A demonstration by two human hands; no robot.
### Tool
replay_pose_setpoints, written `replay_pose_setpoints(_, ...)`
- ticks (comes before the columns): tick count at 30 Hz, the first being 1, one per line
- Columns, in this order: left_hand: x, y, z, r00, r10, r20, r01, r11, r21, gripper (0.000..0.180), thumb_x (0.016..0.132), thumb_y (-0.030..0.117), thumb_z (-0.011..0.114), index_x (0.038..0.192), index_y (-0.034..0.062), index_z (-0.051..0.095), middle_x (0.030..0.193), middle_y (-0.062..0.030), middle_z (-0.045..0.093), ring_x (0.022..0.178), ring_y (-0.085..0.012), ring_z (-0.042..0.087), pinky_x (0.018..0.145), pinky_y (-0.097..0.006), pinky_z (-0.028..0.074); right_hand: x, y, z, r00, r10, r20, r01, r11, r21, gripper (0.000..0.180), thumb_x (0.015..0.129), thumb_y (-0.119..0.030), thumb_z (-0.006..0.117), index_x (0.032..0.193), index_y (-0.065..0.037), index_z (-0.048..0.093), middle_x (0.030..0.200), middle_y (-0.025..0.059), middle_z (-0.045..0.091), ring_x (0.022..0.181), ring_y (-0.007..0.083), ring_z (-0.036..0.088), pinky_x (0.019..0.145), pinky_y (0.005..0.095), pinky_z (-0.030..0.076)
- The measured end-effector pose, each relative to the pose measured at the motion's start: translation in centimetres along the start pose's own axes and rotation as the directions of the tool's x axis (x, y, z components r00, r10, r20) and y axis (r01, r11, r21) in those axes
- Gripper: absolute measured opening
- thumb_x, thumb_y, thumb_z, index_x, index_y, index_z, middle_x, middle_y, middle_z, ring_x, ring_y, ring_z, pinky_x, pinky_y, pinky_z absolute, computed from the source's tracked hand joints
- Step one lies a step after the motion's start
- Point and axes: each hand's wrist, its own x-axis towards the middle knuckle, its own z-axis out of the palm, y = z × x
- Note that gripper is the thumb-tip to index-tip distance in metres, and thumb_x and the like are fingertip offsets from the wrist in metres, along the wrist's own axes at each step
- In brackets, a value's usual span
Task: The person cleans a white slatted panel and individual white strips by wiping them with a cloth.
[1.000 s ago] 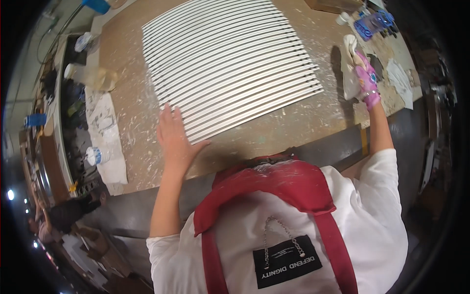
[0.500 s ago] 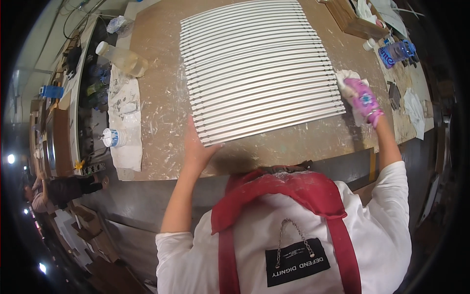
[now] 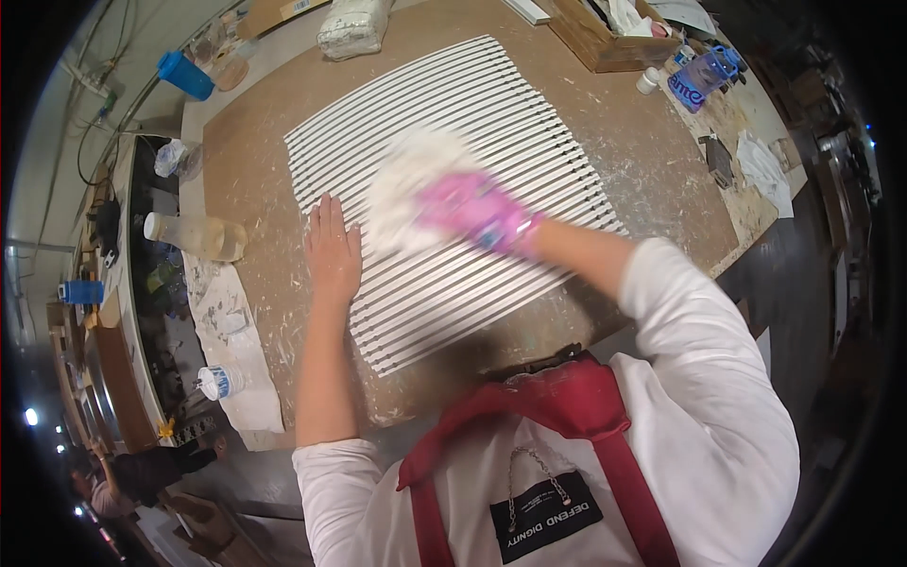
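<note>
The white slatted panel (image 3: pixel 463 203) lies flat on the brown surface (image 3: pixel 255 180), its thin parallel strips running across the middle of the view. The right hand (image 3: pixel 468 210), in a pink glove, is clenched on a crumpled white cloth (image 3: pixel 406 184) and presses it onto the slats near the panel's centre; hand and cloth are blurred. The left hand (image 3: pixel 333 250) is bare and released, lying flat with fingers together, palm down on the panel's left edge, partly on the slats and partly on the surface beside them. Both forearms come in from the lower edge, in white sleeves, above a red apron strap over a white shirt.

Further out, left of the panel, a clear plastic bottle (image 3: pixel 194 236) lies on its side at the edge of the surface, with a paint-smeared white rag (image 3: pixel 231 335) below it and a small white jar (image 3: pixel 217 383) resting on that rag. A blue cup (image 3: pixel 184 74) stands at the upper left. At the upper right, a wooden box (image 3: pixel 605 42) holds loose items, and a purple water bottle (image 3: pixel 704 80) lies just beside it. White dust marks the surface on that side.
</note>
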Motion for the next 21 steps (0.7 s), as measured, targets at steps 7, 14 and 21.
replay_pose_setpoints(7,0.6,1.2,-0.8,1.0,0.01,-0.014,-0.01,0.998,-0.055,0.05,0.097,0.023,0.04,0.141,-0.0009,0.035,0.149,-0.0182,0.031,0.135,-0.0413,0.029,0.111,-0.047,0.025,-7.7,13.3,-19.7,0.868,0.459,-0.19,-0.479,0.674,-0.562,0.028,0.096,-0.017,0.044,0.118,-0.013,0.059,0.113,0.0114,0.061,0.098,0.0196,0.062,0.087,0.0311,0.052)
replay_pose_setpoints(14,-0.1,-0.6,-0.4,0.997,0.074,-0.036,-0.076,0.996,-0.05,0.053,0.094,0.023,0.045,0.142,0.0022,0.035,0.151,-0.0145,0.029,0.137,-0.0375,0.028,0.109,-0.05,0.026,1.2,-3.8,-5.1,0.981,0.172,0.09,-0.193,0.818,0.542,0.031,0.086,-0.016,0.065,0.116,-0.012,0.062,0.11,0.0045,0.066,0.103,0.0184,0.06,0.096,0.0333,0.047)
replay_pose_setpoints(21,0.7,2.1,-1.8,0.993,-0.063,0.095,0.045,0.982,0.184,0.058,0.093,0.028,0.049,0.143,0.0032,0.034,0.153,-0.0128,0.025,0.139,-0.0342,0.025,0.109,-0.057,0.02,-5.8,14.4,-15.0,0.753,0.579,-0.311,-0.523,0.815,0.252,0.027,0.09,-0.025,0.058,0.103,-0.003,0.065,0.095,0.0096,0.065,0.081,0.0213,0.059,0.081,0.0316,0.049)
